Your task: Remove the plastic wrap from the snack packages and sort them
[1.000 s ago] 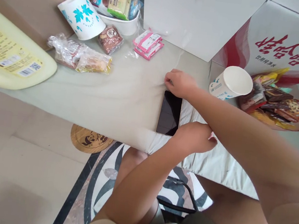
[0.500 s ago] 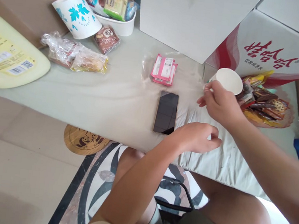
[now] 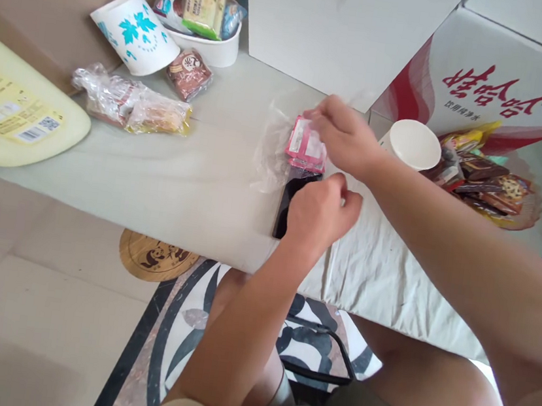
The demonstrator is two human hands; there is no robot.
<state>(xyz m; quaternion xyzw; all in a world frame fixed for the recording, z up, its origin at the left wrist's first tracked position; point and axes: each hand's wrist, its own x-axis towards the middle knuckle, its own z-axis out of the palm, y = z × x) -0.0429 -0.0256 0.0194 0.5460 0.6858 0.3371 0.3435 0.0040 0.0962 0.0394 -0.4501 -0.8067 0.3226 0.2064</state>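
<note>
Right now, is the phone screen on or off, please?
Apparently off: the phone shows dark glass where visible; the left hand hides part of it.

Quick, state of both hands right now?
Left hand: curled, partly hiding the phone; cannot tell if holding anything.
Right hand: at the pink packets; grip unclear.

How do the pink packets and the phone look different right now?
Colour: the pink packets are pink and white, while the phone shows a dark screen.
Place: the packets are at the phone's far end; the phone is nearer the person. Whether they touch is unclear.
Nearest hand: the right hand overlaps the packets, the left hand the phone.
Shared: a hand partly hides each.
</note>
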